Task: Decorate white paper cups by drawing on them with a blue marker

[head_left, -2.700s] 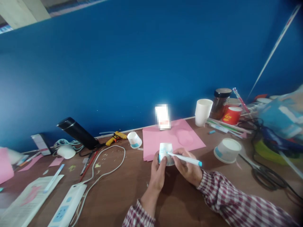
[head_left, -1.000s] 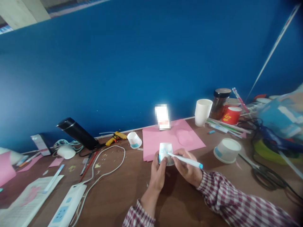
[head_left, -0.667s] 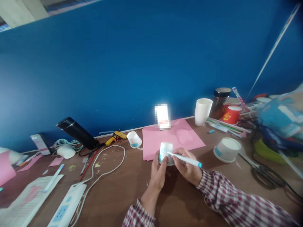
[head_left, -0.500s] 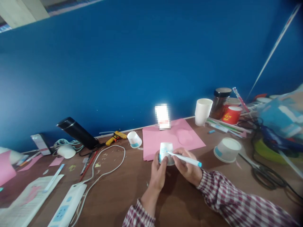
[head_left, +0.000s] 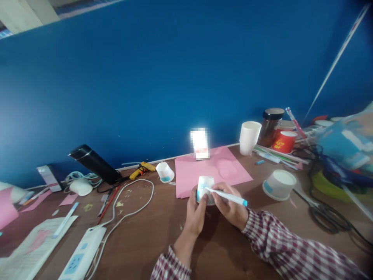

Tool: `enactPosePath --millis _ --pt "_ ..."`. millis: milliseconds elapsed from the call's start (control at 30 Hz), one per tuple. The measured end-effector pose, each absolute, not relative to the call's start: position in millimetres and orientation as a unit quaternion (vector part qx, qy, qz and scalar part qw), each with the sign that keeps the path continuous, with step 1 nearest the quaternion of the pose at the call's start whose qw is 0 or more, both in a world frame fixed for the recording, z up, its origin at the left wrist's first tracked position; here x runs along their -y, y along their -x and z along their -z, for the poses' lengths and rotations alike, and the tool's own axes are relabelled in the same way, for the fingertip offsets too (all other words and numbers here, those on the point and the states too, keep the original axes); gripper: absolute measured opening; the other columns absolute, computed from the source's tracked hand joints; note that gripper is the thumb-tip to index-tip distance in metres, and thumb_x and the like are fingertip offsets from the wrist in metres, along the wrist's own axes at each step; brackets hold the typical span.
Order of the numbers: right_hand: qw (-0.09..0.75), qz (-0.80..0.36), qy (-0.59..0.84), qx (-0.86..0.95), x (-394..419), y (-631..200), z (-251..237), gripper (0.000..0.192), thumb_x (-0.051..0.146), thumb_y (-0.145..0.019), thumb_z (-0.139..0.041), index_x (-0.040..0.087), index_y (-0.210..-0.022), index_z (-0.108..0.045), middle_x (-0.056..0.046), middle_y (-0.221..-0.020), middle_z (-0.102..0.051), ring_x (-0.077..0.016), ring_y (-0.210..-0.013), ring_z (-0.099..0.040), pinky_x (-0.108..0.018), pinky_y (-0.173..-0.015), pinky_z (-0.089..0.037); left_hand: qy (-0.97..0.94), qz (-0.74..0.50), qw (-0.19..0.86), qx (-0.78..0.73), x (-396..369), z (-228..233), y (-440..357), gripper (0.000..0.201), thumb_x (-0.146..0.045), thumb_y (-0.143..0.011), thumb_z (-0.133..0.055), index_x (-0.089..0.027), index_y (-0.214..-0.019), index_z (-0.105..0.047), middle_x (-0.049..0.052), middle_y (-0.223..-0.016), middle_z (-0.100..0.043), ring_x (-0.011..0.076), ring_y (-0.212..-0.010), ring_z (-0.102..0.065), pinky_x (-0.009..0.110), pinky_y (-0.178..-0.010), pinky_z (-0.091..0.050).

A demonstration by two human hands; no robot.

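Observation:
My left hand (head_left: 196,212) is closed around a small white paper cup (head_left: 206,182) with blue marks on its side. In my right hand (head_left: 231,204) is a white marker pen with a light blue end (head_left: 233,197). Its tip rests at or very near the cup's wall, among the blue marks. Both hands are over the brown table, just in front of pink paper sheets (head_left: 198,173). My right fingers hide part of the cup's right side.
Cut paper cups stand left (head_left: 165,172) and right (head_left: 279,184). Scissors (head_left: 329,217) lie on the right. A taller white cup (head_left: 250,137) stands at the back. A power strip (head_left: 83,254), its white cable and a black bottle (head_left: 94,163) are on the left.
The cup has turned or shifted very slightly to the right in my left hand, and the blue marks on it with it. Both hands otherwise keep their places.

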State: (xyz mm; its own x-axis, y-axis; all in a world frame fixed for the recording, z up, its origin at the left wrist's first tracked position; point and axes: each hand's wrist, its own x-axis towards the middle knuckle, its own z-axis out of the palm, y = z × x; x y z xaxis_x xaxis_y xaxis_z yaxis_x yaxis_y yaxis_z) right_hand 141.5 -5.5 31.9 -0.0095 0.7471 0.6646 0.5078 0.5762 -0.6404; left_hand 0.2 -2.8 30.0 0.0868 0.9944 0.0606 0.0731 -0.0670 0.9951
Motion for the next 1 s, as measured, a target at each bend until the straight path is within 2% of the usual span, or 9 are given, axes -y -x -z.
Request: enactPosePath --millis 100,300,833,1000 --pt "0.55 -0.113 0.45 0.695 5.9 -141.9 -32.3 0.007 0.024 -0.089 -0.05 0.02 -0.089 -0.056 -0.004 -0.079 -0.062 -0.0162 -0.071 -0.062 -0.028 -0.067 -0.053 -0.546 -0.481 0.492 -0.478 2.6 -30.2 -0.3 0.037 -0.043 -0.083 -0.054 -0.017 -0.109 -0.057 0.006 -0.098 -0.065 0.0195 -0.089 -0.058 0.03 -0.082 -0.045" --pt "0.545 -0.109 0.447 0.701 5.6 -141.8 -32.1 0.008 0.025 -0.089 -0.05 0.02 -0.09 -0.056 -0.004 -0.079 -0.062 -0.016 -0.071 -0.062 -0.028 -0.067 -0.053 -0.551 -0.478 0.483 -0.484 3.3 -30.4 -0.8 0.036 -0.042 -0.082 -0.054 -0.017 -0.107 -0.057 0.004 -0.09 -0.064 0.0187 -0.084 -0.058 0.029 -0.08 -0.045" --pt "0.539 -0.11 0.442 0.708 5.1 -141.7 -33.5 0.006 0.021 -0.087 -0.051 0.02 -0.089 -0.056 -0.003 -0.079 -0.062 -0.0158 -0.071 -0.061 -0.027 -0.067 -0.052 -0.569 -0.461 0.471 -0.492 2.9 -29.6 0.5 0.031 -0.038 -0.086 -0.051 -0.017 -0.108 -0.055 0.004 -0.091 -0.063 0.0178 -0.084 -0.056 0.028 -0.08 -0.044" --pt "0.538 -0.108 0.444 0.708 5.5 -141.9 -34.4 0.005 0.021 -0.087 -0.052 0.019 -0.088 -0.056 -0.003 -0.078 -0.062 -0.0154 -0.07 -0.061 -0.026 -0.067 -0.051 -0.561 -0.464 0.468 -0.501 2.6 -29.7 0.2 0.035 -0.04 -0.084 -0.053 -0.016 -0.11 -0.056 0.005 -0.094 -0.064 0.0188 -0.087 -0.057 0.029 -0.081 -0.044"
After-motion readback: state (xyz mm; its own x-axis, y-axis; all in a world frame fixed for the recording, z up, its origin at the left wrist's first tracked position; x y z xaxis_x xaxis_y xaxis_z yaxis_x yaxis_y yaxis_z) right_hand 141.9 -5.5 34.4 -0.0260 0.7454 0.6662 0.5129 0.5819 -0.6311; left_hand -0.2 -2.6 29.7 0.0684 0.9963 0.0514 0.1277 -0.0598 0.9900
